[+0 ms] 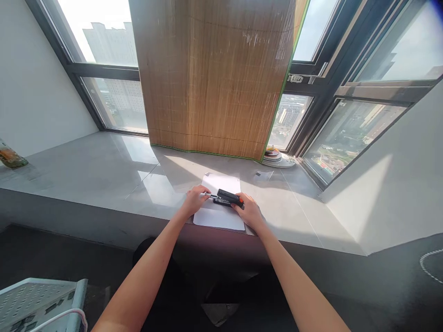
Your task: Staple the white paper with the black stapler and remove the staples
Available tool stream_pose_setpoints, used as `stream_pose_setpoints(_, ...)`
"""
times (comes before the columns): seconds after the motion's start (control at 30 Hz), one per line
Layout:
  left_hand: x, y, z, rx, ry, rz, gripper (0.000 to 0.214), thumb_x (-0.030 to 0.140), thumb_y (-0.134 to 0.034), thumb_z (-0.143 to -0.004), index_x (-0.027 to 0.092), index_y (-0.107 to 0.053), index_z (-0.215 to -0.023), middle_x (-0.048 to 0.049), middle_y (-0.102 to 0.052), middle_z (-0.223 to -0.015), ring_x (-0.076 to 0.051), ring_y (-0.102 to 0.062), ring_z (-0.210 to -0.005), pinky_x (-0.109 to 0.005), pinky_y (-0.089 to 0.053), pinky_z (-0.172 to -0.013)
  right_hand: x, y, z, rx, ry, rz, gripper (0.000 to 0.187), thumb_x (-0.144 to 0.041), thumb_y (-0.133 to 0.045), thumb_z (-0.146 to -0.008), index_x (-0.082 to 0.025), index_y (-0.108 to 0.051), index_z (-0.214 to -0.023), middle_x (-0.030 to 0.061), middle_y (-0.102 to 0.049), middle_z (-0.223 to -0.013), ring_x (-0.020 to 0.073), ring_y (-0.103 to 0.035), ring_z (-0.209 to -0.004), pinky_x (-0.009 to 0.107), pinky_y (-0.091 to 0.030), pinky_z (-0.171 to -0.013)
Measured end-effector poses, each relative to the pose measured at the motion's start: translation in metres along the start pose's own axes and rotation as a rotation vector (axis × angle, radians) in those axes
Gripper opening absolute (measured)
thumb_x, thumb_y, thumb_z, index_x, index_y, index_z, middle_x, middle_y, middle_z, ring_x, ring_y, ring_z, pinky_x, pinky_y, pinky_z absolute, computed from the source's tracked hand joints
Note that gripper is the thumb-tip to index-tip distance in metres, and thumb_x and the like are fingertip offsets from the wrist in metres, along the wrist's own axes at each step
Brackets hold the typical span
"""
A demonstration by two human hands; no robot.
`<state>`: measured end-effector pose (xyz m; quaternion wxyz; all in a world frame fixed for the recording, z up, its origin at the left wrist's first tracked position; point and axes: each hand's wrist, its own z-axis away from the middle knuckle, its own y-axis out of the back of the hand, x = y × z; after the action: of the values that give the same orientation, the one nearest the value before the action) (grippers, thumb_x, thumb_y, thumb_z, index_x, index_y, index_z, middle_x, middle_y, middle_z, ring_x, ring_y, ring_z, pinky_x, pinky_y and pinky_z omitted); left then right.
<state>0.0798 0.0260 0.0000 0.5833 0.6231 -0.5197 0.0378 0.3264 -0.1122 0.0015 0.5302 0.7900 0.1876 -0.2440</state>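
A black stapler (230,197) with an orange part near its right end is spread open above a white sheet (218,217) on the windowsill. My right hand (249,211) grips the stapler's right end, its fingers closed round it. At the left end, my left hand (195,199) pinches a thin silvery metal piece (212,196) that runs out from between the stapler's black halves. Whether that piece is joined to the stapler cannot be made out.
The pale tiled windowsill (93,170) ends at a front edge close to me. A bamboo blind (214,83) hangs behind the sheet. A small clear packet (263,175) and stacked round plates (277,159) lie at right, a bottle (12,156) far left. A perforated rack (41,302) stands lower left.
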Motion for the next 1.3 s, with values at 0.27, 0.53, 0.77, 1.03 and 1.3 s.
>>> stream_pose_setpoints(0.27, 0.001, -0.001, 0.001, 0.028, -0.012, -0.002, 0.015, 0.023, -0.065, -0.094, 0.026, -0.079, -0.1, -0.0058, -0.078, -0.111, -0.027, -0.069, -0.111, -0.044, -0.049, -0.106, 0.001, -0.001, 0.0, 0.008, 0.008, -0.005, 0.026, -0.038, -0.067, -0.094, -0.03, -0.066, -0.118, 0.0037, -0.072, -0.108, 0.0268, -0.065, -0.103, 0.04, -0.05, -0.09)
stream_pose_setpoints(0.53, 0.001, 0.003, 0.002, 0.005, 0.004, 0.052, 0.026, 0.022, -0.07, -0.087, 0.025, -0.081, -0.111, -0.0081, -0.079, -0.119, -0.029, -0.069, -0.116, -0.047, -0.05, -0.108, 0.007, -0.004, -0.001, 0.008, 0.007, -0.027, 0.025, -0.039, -0.067, -0.094, -0.03, -0.066, -0.118, 0.0031, -0.072, -0.109, 0.0262, -0.064, -0.103, 0.04, -0.049, -0.092)
stream_pose_setpoints(0.77, 0.019, 0.009, 0.016, 0.239, 0.223, 0.131, 0.036, 0.016, -0.062, -0.085, 0.022, -0.073, -0.118, -0.0082, -0.08, -0.116, -0.026, -0.074, -0.112, -0.04, -0.056, -0.101, 0.006, -0.003, 0.0, 0.005, 0.0, -0.029, 0.024, -0.039, -0.067, -0.094, -0.03, -0.067, -0.116, 0.0025, -0.072, -0.106, 0.0255, -0.063, -0.102, 0.039, -0.047, -0.091)
stream_pose_setpoints(1.03, 0.056, 0.008, 0.036, 0.121, 0.412, 0.158, 0.038, 0.017, -0.059, -0.087, 0.025, -0.068, -0.124, -0.0092, -0.079, -0.126, -0.021, -0.075, -0.087, -0.034, -0.056, -0.082, 0.007, -0.004, -0.001, 0.009, -0.004, -0.042, 0.024, -0.038, -0.069, -0.093, -0.031, -0.067, -0.116, 0.0021, -0.072, -0.107, 0.0252, -0.063, -0.101, 0.039, -0.046, -0.093)
stream_pose_setpoints(1.3, 0.073, -0.001, 0.034, 0.05, 0.31, -0.008, 0.047, 0.011, -0.059, -0.086, 0.028, -0.057, -0.129, -0.0074, -0.081, -0.122, -0.026, -0.077, -0.091, -0.037, -0.052, -0.087, 0.007, -0.005, -0.003, 0.033, 0.01, -0.081, 0.025, -0.036, -0.07, -0.09, -0.03, -0.069, -0.114, 0.0022, -0.074, -0.105, 0.0252, -0.065, -0.101, 0.04, -0.045, -0.095)
